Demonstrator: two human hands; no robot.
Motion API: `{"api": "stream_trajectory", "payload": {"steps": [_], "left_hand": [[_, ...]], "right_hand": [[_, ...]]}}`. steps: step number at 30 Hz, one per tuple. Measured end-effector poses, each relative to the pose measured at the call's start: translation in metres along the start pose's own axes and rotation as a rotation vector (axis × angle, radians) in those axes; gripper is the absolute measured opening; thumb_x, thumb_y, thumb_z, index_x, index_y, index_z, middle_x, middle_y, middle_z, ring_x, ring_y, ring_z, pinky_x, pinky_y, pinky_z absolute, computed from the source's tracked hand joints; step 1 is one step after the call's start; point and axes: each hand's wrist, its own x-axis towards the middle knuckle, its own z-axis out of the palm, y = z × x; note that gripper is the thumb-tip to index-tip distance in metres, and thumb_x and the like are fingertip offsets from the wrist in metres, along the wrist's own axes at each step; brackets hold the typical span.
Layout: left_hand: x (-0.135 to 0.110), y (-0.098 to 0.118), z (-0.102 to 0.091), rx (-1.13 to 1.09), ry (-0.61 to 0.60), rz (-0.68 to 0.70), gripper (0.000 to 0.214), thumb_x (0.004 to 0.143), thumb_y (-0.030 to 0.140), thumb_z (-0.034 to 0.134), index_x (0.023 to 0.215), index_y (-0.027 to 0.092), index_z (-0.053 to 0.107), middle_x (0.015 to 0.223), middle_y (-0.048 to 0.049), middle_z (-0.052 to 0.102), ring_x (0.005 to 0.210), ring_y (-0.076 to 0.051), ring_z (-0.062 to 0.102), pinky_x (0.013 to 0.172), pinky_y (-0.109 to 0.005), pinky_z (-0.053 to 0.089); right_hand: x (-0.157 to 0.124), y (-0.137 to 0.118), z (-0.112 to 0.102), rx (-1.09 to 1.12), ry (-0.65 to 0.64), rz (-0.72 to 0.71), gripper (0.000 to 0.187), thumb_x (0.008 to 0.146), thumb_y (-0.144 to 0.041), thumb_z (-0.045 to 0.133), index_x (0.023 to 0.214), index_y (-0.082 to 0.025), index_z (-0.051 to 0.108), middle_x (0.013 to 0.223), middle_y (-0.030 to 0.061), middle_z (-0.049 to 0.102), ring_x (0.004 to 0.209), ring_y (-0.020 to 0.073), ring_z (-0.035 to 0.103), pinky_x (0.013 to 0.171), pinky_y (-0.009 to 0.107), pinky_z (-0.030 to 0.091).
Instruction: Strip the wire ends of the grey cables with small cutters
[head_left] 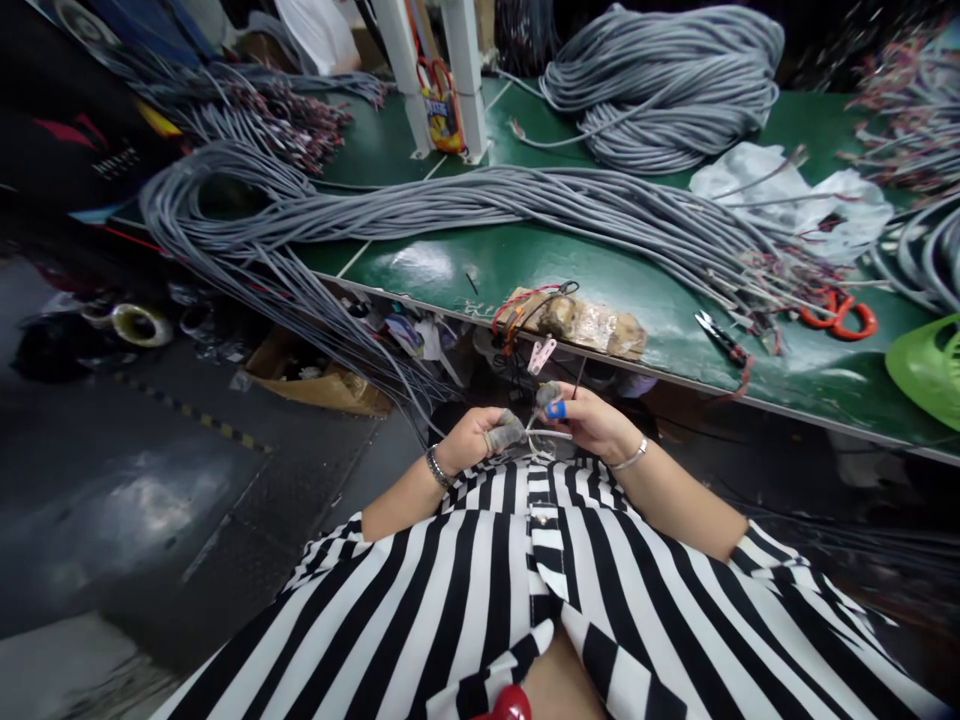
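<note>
Close to my striped shirt, both hands work at the end of a cable [551, 434], its thin pale wires showing between them. My left hand [476, 436] has its fingers closed around it, with grey coverings on the fingertips. Opposite, my right hand [592, 422] pinches at the wires; a blue band circles one finger and grey wraps cover the tips. Exactly which strand sits in each pinch is too small to tell. Just beyond the hands, a pink clip [541, 355] hangs at the bench edge, below a taped wooden block [581, 322] with red and black leads.
Across the green bench [420, 265] lies a long bundle of grey cables [450, 200], drooping over the left edge. Pliers [721, 338], orange-handled scissors [840, 315] and a green basket [930, 370] are at the right. A big cable coil [667, 85] stands behind; a cardboard box [322, 375] is below.
</note>
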Motion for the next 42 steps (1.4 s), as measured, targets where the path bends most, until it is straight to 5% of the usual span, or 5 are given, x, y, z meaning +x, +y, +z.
{"api": "stream_trajectory", "payload": {"steps": [8, 24, 29, 33, 42], "left_hand": [[-0.001, 0.003, -0.001, -0.026, 0.043, -0.001, 0.043, 0.075, 0.053, 0.064, 0.068, 0.012, 0.058, 0.048, 0.0049, 0.045, 0.040, -0.003, 0.032, 0.040, -0.017, 0.024], [0.006, 0.004, -0.003, -0.021, -0.170, -0.046, 0.040, 0.070, 0.049, 0.070, 0.066, 0.011, 0.059, 0.050, 0.0038, 0.047, 0.042, -0.003, 0.033, 0.041, -0.018, 0.027], [0.003, 0.003, -0.007, -0.100, -0.027, -0.028, 0.041, 0.073, 0.051, 0.067, 0.071, 0.011, 0.060, 0.048, 0.0038, 0.048, 0.038, -0.003, 0.034, 0.038, -0.017, 0.023], [0.003, 0.008, -0.014, -0.179, 0.159, 0.053, 0.041, 0.072, 0.051, 0.069, 0.072, 0.012, 0.059, 0.049, 0.0040, 0.049, 0.038, -0.002, 0.035, 0.037, -0.016, 0.023], [0.027, 0.020, -0.014, -0.170, 0.236, 0.126, 0.039, 0.074, 0.049, 0.068, 0.073, 0.011, 0.059, 0.051, 0.0041, 0.050, 0.039, -0.002, 0.037, 0.038, -0.016, 0.025]], "right_hand": [[-0.008, -0.001, 0.001, -0.111, -0.206, 0.056, 0.039, 0.054, -0.020, 0.084, 0.084, -0.013, 0.060, 0.076, 0.0033, 0.070, 0.064, 0.0111, 0.062, 0.061, 0.022, 0.047], [0.005, -0.011, 0.009, 0.140, 0.111, 0.094, 0.026, 0.053, -0.013, 0.079, 0.073, -0.015, 0.062, 0.062, -0.0020, 0.060, 0.050, 0.0048, 0.045, 0.037, 0.014, 0.021], [0.012, -0.013, -0.001, 0.262, 0.299, -0.090, 0.030, 0.057, -0.023, 0.081, 0.074, -0.018, 0.057, 0.070, -0.0013, 0.064, 0.049, 0.0037, 0.041, 0.035, 0.014, 0.019], [0.018, -0.006, -0.016, 0.262, 0.390, -0.077, 0.034, 0.068, -0.045, 0.074, 0.070, -0.018, 0.053, 0.061, -0.0009, 0.060, 0.042, 0.0031, 0.031, 0.033, 0.015, 0.015], [0.040, -0.007, 0.001, 0.064, 0.123, -0.081, 0.047, 0.069, -0.062, 0.067, 0.076, -0.016, 0.056, 0.055, -0.0040, 0.051, 0.043, 0.0043, 0.035, 0.037, 0.017, 0.018]]}}
